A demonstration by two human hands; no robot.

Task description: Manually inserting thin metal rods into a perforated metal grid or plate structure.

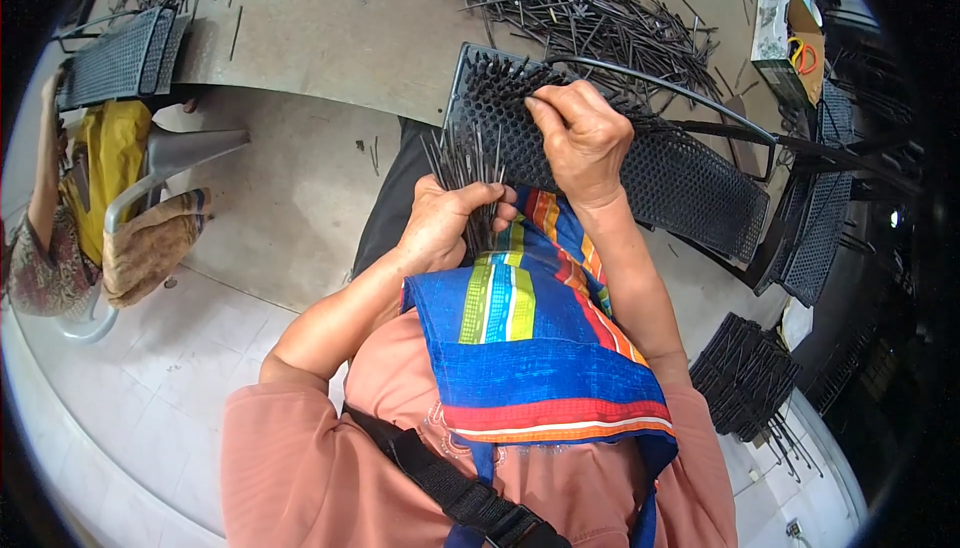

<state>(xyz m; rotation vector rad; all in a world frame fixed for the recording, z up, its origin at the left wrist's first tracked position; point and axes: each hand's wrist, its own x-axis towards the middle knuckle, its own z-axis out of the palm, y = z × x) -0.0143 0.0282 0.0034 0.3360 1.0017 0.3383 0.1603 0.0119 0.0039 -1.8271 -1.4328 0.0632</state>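
Note:
My left hand (440,213) is wrapped around a bundle of thin dark sticks (462,161), whose ends fan out above the thumb. The bundle stands close to the near edge of a long black panel full of round holes (690,186). Over the panel's left half, my right hand (582,140) is closed in a pinch, its fingertips near the holes. Whatever sits between those fingertips is too small or hidden to make out. Short black ends crowd the holes along the panel's upper left part. Across my lap lies a blue striped cloth (540,378).
A large heap of loose dark sticks (590,23) covers the table beyond the panel. At the right stand a box with orange-handled scissors (803,56) and more perforated panels (825,188). Another person's arm (45,168) reaches a similar panel (115,60) at the left, beside a grey chair (190,153).

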